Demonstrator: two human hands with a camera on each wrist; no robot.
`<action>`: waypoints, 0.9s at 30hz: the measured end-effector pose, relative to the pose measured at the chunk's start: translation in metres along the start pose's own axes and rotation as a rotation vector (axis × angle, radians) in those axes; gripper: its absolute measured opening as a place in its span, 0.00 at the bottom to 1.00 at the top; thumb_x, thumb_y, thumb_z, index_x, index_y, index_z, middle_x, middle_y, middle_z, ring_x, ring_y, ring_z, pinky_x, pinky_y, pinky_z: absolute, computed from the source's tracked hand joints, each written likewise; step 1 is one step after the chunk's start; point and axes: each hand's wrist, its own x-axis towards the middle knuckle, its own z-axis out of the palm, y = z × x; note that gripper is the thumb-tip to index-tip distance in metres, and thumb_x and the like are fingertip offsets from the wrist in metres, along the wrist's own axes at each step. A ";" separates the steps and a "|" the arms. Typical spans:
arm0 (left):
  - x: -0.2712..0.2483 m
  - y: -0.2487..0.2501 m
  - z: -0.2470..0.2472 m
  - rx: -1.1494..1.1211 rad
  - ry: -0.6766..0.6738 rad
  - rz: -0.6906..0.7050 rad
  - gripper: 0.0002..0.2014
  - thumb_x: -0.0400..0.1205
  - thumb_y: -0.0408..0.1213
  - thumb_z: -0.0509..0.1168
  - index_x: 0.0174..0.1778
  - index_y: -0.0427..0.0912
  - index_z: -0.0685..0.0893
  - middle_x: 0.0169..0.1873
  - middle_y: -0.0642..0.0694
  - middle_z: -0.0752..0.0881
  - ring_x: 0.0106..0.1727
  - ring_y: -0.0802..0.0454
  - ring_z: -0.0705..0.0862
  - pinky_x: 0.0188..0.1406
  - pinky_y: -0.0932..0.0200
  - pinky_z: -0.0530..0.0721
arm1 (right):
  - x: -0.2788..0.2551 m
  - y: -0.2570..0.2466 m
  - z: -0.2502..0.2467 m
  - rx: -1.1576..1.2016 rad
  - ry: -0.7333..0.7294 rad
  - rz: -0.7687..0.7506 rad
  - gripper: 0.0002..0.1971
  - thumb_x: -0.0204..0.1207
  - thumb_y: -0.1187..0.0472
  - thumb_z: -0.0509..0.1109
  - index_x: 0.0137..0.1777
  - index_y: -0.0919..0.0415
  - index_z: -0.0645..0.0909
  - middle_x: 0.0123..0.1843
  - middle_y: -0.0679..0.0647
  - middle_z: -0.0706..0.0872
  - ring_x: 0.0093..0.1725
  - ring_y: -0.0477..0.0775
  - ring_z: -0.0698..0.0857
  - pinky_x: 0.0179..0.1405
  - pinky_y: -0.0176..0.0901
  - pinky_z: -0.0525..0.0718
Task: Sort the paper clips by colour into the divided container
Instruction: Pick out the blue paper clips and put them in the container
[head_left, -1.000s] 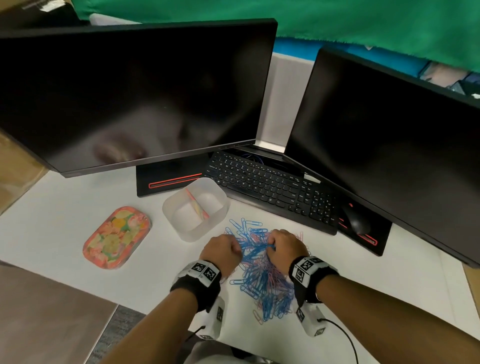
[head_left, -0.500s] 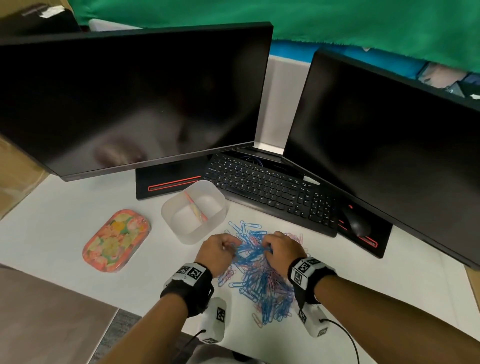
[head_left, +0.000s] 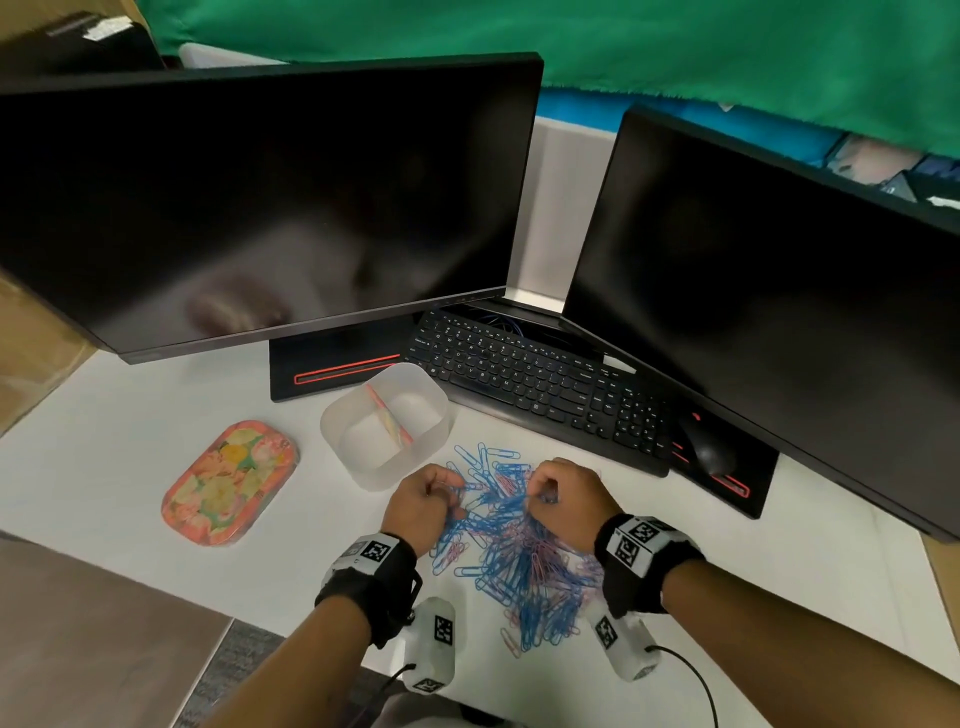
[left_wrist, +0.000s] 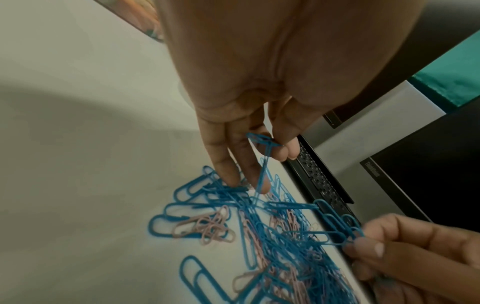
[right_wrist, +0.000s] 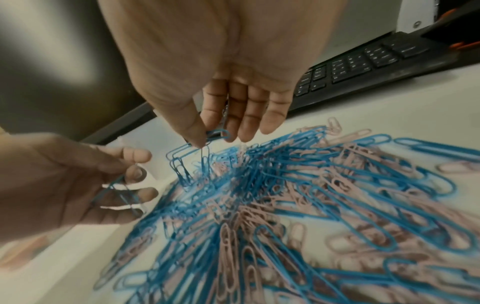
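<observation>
One tangled heap of blue and pink wire paper clips (head_left: 519, 561) at 6 o'clock on white desk (head_left: 130, 447). One translucent two-compartment container (head_left: 385, 426) at 11 o'clock from heap. Left hand (head_left: 423, 506) and right hand (head_left: 569, 499) each pinching blue clips.

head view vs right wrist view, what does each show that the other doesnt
Only the head view shows the divided container, its compartments bare of clips, the floral lid, both monitors and the mouse. Only the right wrist view shows the right hand pinching blue paper clips between thumb and forefinger, and blue clips lying across the left hand's fingers. Both show the mixed blue and pink pile, the keyboard and both hands.
</observation>
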 end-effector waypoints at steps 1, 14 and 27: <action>-0.002 0.002 0.000 -0.027 -0.004 -0.006 0.16 0.85 0.25 0.51 0.43 0.43 0.82 0.33 0.42 0.81 0.34 0.47 0.87 0.32 0.57 0.78 | -0.002 -0.002 -0.003 0.053 0.007 0.003 0.07 0.71 0.66 0.73 0.37 0.54 0.79 0.40 0.45 0.83 0.39 0.37 0.79 0.41 0.28 0.74; -0.024 0.054 -0.034 -0.071 0.047 0.167 0.12 0.83 0.21 0.57 0.46 0.37 0.84 0.39 0.39 0.85 0.32 0.52 0.88 0.34 0.58 0.87 | 0.005 -0.060 -0.027 0.736 -0.072 0.161 0.06 0.76 0.73 0.70 0.43 0.65 0.76 0.45 0.64 0.92 0.46 0.59 0.91 0.40 0.44 0.89; 0.002 0.087 -0.107 0.230 0.341 0.209 0.17 0.79 0.25 0.58 0.36 0.50 0.84 0.36 0.46 0.88 0.41 0.47 0.90 0.48 0.47 0.90 | 0.054 -0.159 -0.018 0.755 -0.152 0.107 0.08 0.76 0.76 0.66 0.51 0.64 0.79 0.42 0.62 0.88 0.32 0.51 0.87 0.32 0.42 0.89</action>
